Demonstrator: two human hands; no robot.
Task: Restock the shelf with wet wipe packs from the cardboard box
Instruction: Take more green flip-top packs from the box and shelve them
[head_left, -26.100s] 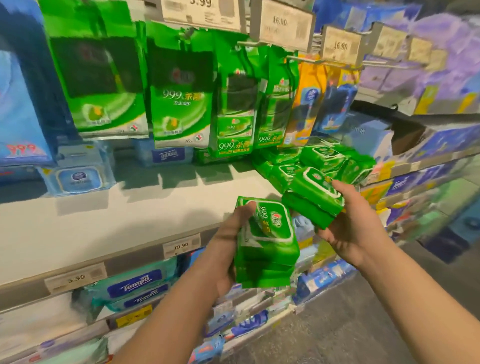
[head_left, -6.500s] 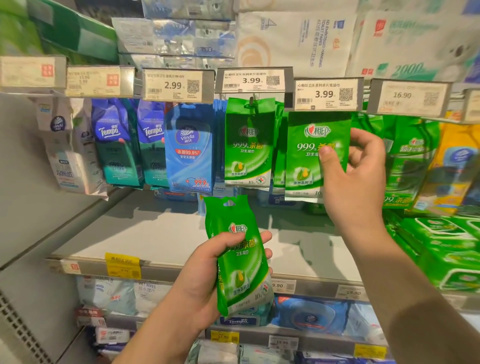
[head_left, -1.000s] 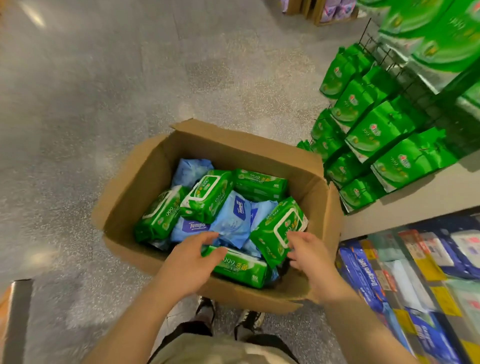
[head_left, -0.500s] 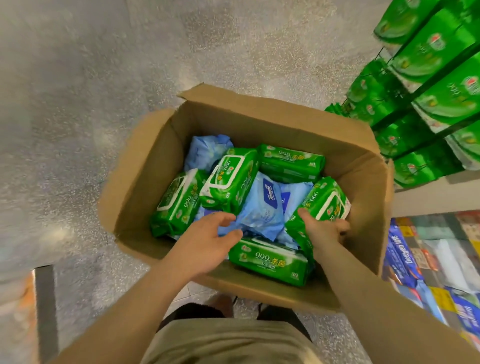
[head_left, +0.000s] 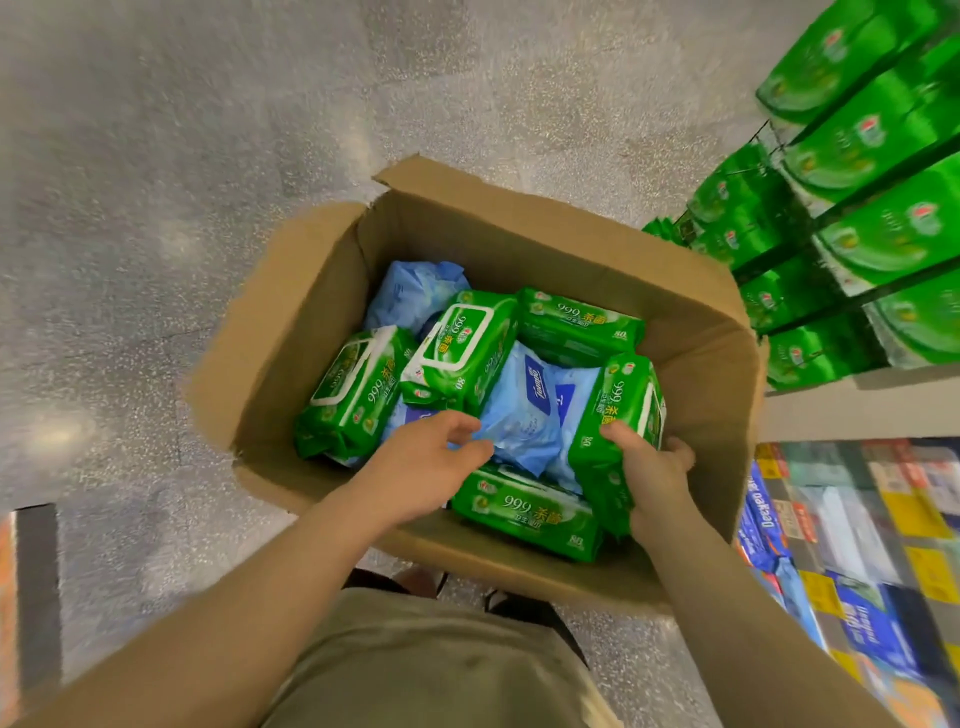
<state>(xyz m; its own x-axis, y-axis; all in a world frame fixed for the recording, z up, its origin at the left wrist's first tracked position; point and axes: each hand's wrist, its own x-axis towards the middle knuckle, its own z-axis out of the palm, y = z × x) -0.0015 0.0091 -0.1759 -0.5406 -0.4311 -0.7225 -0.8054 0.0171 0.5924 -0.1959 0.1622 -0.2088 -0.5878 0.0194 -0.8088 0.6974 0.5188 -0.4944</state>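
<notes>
Cardboard box (head_left: 691, 332) on floor (head_left: 156, 156), wet wipe packs (head_left: 462, 348) piled inside; both hands reaching in, shelf (head_left: 857, 400) of hanging packs (head_left: 883, 239) to right.

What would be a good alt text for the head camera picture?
A person's right hand grips a green wet wipe pack in an open cardboard box on the floor. The left hand reaches toward a blue pack.
</notes>
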